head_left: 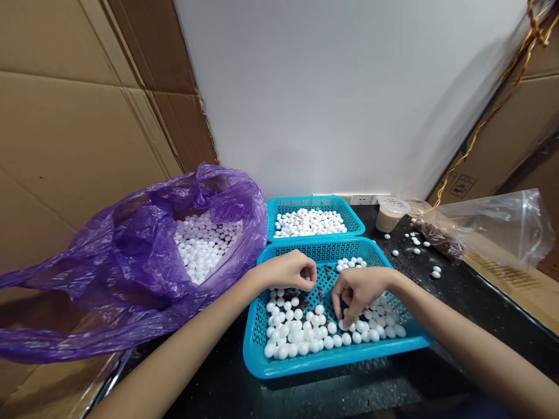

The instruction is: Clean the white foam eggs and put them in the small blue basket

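1. White balls (297, 334) lie mixed with dark red bits (321, 291) in a blue basket (257, 343) on a black counter (305, 390).
2. My left hand (290, 270) is bunched above them; my right hand (358, 294) dips in, fingertips (347, 322) together. I cannot tell if either pinches anything.
3. Behind sits a second basket (314, 203); a purple bag (131, 250) of balls lies left, a clear bag (493, 233) right.
4. Around the counter stand a white wall (340, 99) and cardboard sheets (74, 128).

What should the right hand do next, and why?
Maybe lift a white ball into the far basket: the right hand is at the balls, brown bits lie among them in the near basket, and the far one looks all white.
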`<state>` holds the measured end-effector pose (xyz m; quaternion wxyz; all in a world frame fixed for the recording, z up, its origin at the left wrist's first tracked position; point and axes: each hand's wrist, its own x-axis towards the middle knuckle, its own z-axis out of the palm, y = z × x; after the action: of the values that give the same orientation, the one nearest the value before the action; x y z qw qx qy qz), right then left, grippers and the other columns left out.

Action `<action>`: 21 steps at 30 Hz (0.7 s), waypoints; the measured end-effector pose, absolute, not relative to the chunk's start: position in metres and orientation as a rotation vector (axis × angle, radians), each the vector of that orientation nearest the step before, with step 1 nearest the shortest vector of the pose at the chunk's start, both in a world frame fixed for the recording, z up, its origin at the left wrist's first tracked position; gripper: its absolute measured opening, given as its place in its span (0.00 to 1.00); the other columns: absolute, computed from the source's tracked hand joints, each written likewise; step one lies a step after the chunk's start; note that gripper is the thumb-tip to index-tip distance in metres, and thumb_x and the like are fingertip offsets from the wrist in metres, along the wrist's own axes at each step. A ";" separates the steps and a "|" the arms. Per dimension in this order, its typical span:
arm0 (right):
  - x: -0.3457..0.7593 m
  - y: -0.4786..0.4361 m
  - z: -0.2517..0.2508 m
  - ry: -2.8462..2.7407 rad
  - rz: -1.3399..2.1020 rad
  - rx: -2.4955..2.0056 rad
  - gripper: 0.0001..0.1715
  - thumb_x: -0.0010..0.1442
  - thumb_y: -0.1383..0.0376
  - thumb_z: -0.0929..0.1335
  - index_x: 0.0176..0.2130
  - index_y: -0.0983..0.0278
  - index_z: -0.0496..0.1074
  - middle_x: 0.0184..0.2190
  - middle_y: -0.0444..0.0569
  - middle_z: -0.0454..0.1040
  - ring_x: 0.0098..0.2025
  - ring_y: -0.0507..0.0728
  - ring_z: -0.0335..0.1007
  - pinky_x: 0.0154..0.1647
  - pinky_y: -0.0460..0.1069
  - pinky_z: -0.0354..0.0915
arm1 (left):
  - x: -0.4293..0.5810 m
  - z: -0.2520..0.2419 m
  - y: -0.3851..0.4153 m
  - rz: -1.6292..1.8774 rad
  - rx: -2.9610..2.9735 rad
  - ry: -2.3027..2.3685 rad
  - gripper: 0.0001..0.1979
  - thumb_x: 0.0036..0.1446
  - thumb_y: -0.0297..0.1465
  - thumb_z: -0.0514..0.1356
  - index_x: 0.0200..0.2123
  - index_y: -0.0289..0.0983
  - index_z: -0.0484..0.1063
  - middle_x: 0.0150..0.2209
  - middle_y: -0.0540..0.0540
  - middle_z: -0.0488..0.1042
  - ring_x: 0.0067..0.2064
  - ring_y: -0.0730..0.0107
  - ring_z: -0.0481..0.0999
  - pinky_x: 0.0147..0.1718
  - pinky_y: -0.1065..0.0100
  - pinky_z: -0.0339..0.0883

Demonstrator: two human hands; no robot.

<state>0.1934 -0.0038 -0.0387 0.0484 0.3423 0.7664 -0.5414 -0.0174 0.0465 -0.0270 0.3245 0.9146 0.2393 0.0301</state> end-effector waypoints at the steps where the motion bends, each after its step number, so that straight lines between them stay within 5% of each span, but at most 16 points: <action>1: 0.193 -0.004 -0.038 2.355 -1.672 1.036 0.18 0.45 0.56 0.74 0.32 0.66 0.74 0.15 0.38 0.67 0.17 0.47 0.62 0.20 0.42 0.55 | -0.017 -0.026 0.047 0.129 2.387 0.609 0.04 0.48 0.27 0.59 0.29 0.35 0.73 0.28 0.50 0.75 0.30 0.74 0.71 0.30 0.75 0.61; 7: 0.187 -0.002 -0.029 2.763 -2.085 1.187 0.08 0.51 0.65 0.70 0.31 0.65 0.67 0.28 0.43 0.68 0.29 0.48 0.63 0.29 0.44 0.60 | -0.014 -0.021 0.048 0.237 2.245 0.631 0.08 0.55 0.32 0.56 0.35 0.34 0.71 0.32 0.48 0.73 0.33 0.72 0.70 0.32 0.72 0.61; 11: 0.186 0.000 -0.026 2.840 -2.316 1.391 0.11 0.52 0.62 0.69 0.32 0.64 0.64 0.27 0.43 0.66 0.26 0.48 0.61 0.24 0.44 0.59 | -0.014 -0.022 0.050 0.360 2.114 0.638 0.09 0.58 0.35 0.53 0.36 0.34 0.66 0.34 0.48 0.70 0.36 0.71 0.68 0.35 0.70 0.62; 21: 0.185 0.004 -0.033 2.895 -2.126 1.729 0.16 0.50 0.58 0.72 0.34 0.63 0.65 0.29 0.44 0.66 0.29 0.50 0.63 0.25 0.45 0.64 | -0.013 -0.015 0.052 0.511 1.949 0.595 0.11 0.58 0.37 0.53 0.33 0.34 0.63 0.29 0.52 0.62 0.31 0.76 0.62 0.32 0.72 0.58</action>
<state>0.1855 0.0041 -0.0333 -0.4097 0.3956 0.6626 -0.4865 -0.0129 0.0519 -0.0146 0.4974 0.8048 0.2459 0.2110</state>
